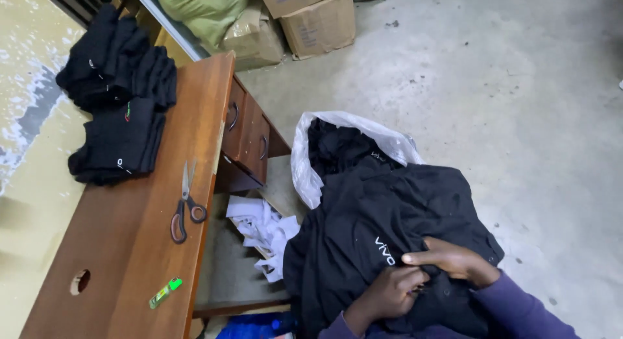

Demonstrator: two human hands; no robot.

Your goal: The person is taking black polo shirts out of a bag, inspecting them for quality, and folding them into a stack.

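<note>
Far left: two stacks of folded black garments [120, 92] sit at the back of a wooden desk [117, 261]. Nearer the front edge, scissors [185, 203] with brown handles lie closed, blades pointing away. A small green-and-white lighter-like object [165, 292] lies close to the desk's front corner. The desk's drawers [250, 131] face the concrete floor [519, 118].

Beside the desk, on the floor: a heap of white paper scraps [263, 232]. Behind that, cardboard boxes [311, 18] and a green sack [204, 8].

Centre: an open white plastic bag [305, 164] holding dark clothing. A black shirt [383, 222] with small white lettering is bunched on the person's lap, overlapping the bag.

Left hand [389, 293] is curled, fingers pinching a fold of the shirt. Right hand [454, 260], purple sleeve, lies just beside it, fingers bent and pressing the same fabric; thumb stretched toward the left hand.
</note>
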